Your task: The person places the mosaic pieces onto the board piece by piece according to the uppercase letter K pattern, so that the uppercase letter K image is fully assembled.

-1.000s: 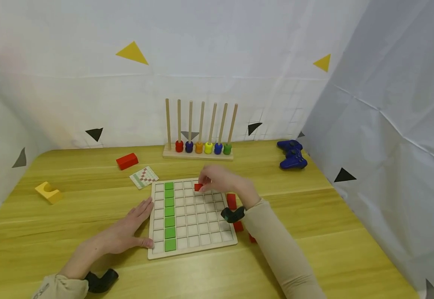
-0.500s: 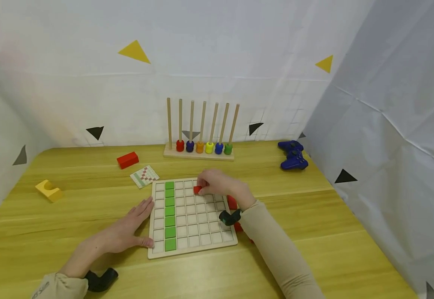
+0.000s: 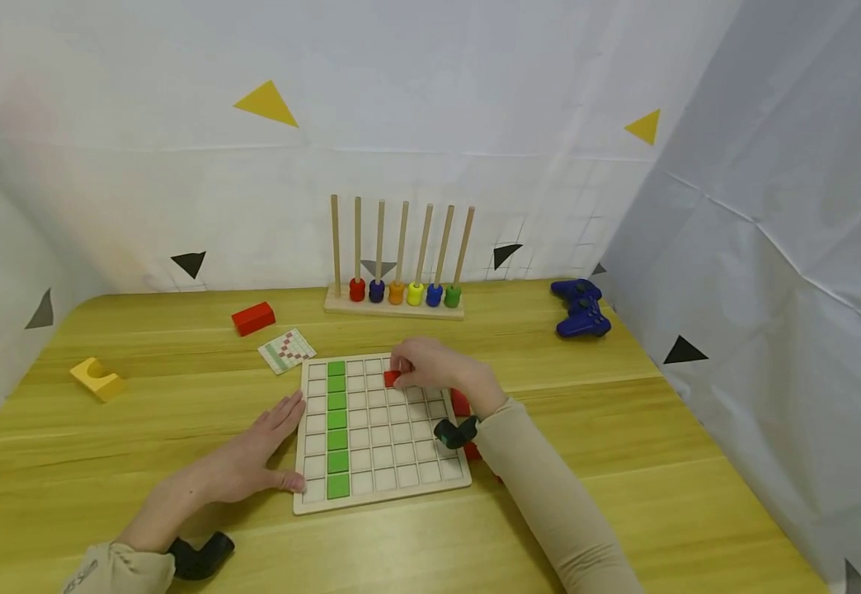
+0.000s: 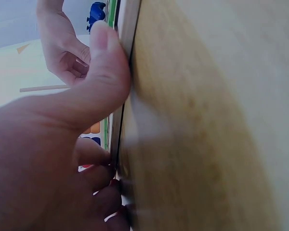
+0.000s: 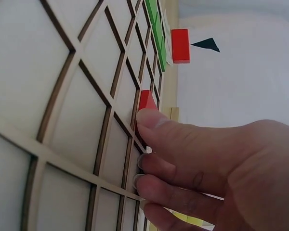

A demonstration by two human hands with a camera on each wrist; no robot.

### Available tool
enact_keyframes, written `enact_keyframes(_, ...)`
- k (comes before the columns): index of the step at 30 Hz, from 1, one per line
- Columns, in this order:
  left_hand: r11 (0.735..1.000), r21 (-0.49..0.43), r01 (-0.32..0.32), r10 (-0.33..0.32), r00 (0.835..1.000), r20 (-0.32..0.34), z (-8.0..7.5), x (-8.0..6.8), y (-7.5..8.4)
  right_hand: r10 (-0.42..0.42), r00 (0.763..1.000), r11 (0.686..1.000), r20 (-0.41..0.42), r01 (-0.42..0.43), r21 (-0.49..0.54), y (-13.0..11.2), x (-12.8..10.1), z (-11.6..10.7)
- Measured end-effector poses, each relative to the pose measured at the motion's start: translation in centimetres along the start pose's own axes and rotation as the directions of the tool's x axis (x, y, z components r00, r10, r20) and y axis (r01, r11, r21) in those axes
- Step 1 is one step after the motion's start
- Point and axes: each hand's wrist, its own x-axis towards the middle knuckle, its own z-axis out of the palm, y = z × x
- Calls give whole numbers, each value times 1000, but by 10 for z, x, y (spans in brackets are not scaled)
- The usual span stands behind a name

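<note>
A pale wooden grid board (image 3: 382, 458) lies on the table, with a column of green square tiles (image 3: 337, 440) in its second column from the left. Between thumb and fingers, my right hand (image 3: 434, 363) pinches a red square tile (image 3: 391, 379) at the board's far rows. In the right wrist view that tile (image 5: 146, 100) sits tilted against the grid, partly covered by the thumb. My left hand (image 3: 241, 462) rests against the board's left edge, fingers extended and thumb (image 4: 106, 62) on the near corner. More red tiles (image 3: 460, 403) lie right of the board, partly hidden by my right forearm.
A small pattern card (image 3: 287, 351) lies beyond the board's far left corner, near a red block (image 3: 253, 318). A yellow notched block (image 3: 98, 379) lies far left. At the back stand a peg rack with beads (image 3: 393, 309) and a blue game controller (image 3: 581, 308).
My right hand has brought the red tile slightly nearer and lower onto the grid, then held nearly still over the last half second. The left hand stays at the board's edge.
</note>
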Motion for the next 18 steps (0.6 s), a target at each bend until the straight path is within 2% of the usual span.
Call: enact_keyframes(18, 1000, 20, -10, 10, 1000, -5, 0, 0, -1, 8, 1000, 1000, 2, -8, 9, -1, -3, -1)
